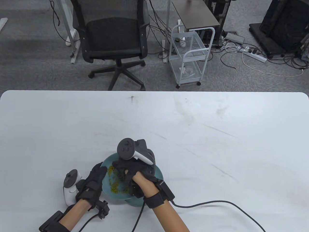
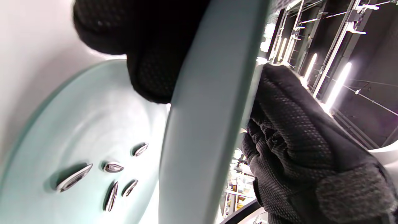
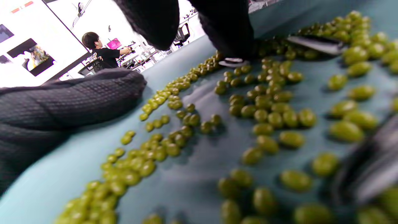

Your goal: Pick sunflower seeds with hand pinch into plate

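The left hand (image 1: 96,180) is gripping the left rim of a tilted teal plate (image 1: 158,172), thumb on one face and fingers curled on the other, as the left wrist view is showing. The right hand (image 1: 135,170) is reaching down into that plate, fingertips (image 3: 228,34) bunching together over a sunflower seed (image 3: 231,62); whether they are actually pinching it, I cannot tell. The plate is sitting low and centre in the table view, holding many small green beans (image 3: 270,118) with a few seeds among them. A second, paler plate (image 2: 90,124) is lying beneath on the white desk (image 1: 217,145), carrying five seeds (image 2: 113,167). Those are slim, pointed, striped black and white, their long axes fanning in different directions.
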{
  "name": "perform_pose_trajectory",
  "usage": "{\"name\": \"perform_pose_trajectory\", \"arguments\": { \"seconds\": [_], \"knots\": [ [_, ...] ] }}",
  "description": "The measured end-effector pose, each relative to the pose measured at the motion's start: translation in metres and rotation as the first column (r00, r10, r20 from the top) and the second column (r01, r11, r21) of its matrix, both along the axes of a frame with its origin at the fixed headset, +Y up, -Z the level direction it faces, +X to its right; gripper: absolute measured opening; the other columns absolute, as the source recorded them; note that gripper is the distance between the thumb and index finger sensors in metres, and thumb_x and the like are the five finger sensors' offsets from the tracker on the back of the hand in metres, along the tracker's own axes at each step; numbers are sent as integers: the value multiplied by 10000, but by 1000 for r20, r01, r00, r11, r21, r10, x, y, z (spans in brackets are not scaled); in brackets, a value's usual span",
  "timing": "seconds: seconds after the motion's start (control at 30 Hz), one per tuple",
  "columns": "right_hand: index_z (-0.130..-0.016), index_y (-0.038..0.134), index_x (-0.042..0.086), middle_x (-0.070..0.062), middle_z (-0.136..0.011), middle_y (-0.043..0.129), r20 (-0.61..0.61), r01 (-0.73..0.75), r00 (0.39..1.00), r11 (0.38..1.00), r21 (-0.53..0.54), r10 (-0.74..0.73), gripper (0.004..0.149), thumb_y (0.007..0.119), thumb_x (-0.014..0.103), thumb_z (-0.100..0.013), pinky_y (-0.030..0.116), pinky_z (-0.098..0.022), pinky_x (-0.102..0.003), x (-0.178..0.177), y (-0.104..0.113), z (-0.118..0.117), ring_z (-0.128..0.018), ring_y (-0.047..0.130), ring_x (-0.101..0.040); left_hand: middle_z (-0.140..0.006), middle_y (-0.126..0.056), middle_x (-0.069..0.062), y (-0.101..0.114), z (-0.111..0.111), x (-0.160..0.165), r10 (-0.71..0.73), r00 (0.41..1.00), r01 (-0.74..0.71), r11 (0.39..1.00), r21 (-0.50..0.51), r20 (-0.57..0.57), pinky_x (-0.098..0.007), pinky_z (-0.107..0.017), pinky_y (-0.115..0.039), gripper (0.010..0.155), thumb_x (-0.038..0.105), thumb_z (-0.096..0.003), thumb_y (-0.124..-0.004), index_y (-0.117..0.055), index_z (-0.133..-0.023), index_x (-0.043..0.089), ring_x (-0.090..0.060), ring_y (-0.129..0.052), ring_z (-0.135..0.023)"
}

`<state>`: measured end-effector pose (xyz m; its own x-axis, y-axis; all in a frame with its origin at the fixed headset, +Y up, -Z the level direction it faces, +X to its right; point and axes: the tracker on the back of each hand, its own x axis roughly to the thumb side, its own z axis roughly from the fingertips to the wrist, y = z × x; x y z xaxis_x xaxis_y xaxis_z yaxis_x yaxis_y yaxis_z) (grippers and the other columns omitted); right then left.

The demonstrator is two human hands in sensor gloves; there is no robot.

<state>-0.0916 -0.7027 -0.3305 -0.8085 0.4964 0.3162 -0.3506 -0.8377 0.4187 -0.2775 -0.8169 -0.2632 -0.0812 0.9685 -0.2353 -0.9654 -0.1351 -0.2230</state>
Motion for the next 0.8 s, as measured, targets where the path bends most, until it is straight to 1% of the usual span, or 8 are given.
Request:
{"name": "perform_pose_trajectory", "arguments": {
  "seconds": [0.07, 0.13, 0.2, 0.33, 0.43, 0.57, 0.7, 0.8],
  "knots": [
    [-841, 832, -113, -358, -1109, 377, -8, -31, 999, 998, 50, 32, 456, 855, 240, -553, 136, -614, -796, -3, 0, 1, -953, 203, -682, -832, -790, -122, 1, 0, -1, 2, 1000, -2, 1000, -1, -11, -373, -375, -812, 514, 422, -621, -565, -377, -1036, 184, -252, -978, -481],
    [-790, 880, -89, -354, -1100, 448, -6, -64, 998, 991, 118, 65, 394, 896, 200, -523, 179, -621, -803, -7, 2, 2, -958, 257, -685, -829, -796, -122, 1, 0, -2, 2, 1000, -2, 1000, 2, -15, -372, -372, -815, 513, 421, -620, -568, -384, -1036, 182, -250, -981, -476],
    [-774, 881, -85, -348, -1098, 472, -14, -108, 994, 985, 135, 111, 385, 922, 185, -502, 194, -626, -808, -9, 4, 3, -966, 275, -684, -830, -796, -121, 2, 0, -2, 1, 1000, -1, 1000, 8, -10, -370, -373, -816, 513, 422, -621, -567, -383, -1036, 183, -250, -982, -478],
    [-759, 886, -81, -348, -1091, 503, -16, -146, 988, 974, 174, 151, 375, 941, 167, -483, 218, -630, -810, -13, 3, 6, -968, 315, -680, -824, -802, -123, 1, 1, -1, -4, 1000, 4, 1000, 14, -15, -371, -367, -818, 512, 420, -619, -570, -391, -1034, 180, -250, -985, -471],
    [-752, 886, -78, -354, -1086, 511, -16, -182, 982, 964, 196, 188, 359, 933, 156, -483, 224, -630, -811, -16, 3, 8, -970, 323, -678, -824, -800, -126, 1, 1, -1, -1, 1000, 1, 1000, 11, -10, -374, -367, -816, 512, 418, -619, -572, -391, -1034, 178, -255, -983, -471],
    [-756, 877, -100, -364, -1076, 521, -26, -160, 985, 968, 194, 168, 337, 884, 119, -499, 239, -633, -807, -17, 2, 7, -967, 338, -675, -821, -803, -127, 1, 0, -2, -16, 1000, 16, 1000, 14, -20, -375, -362, -817, 512, 414, -617, -573, -394, -1031, 170, -254, -986, -467],
    [-762, 864, -106, -369, -1074, 513, -16, -152, 988, 974, 170, 157, 332, 857, 114, -513, 239, -634, -804, -15, 0, 5, -963, 335, -678, -818, -804, -129, 0, 1, -2, -21, 1000, 22, 1000, 13, -21, -375, -360, -818, 514, 412, -616, -574, -395, -1031, 166, -255, -986, -465],
    [-760, 864, -99, -371, -1072, 514, 11, -191, 981, 961, 199, 193, 329, 851, 122, -518, 246, -633, -804, -14, -3, 5, -960, 337, -681, -818, -802, -134, 0, 1, -2, -30, 999, 30, 1000, 7, -24, -379, -359, -815, 515, 412, -617, -576, -395, -1030, 162, -260, -984, -464]
  ]
}}
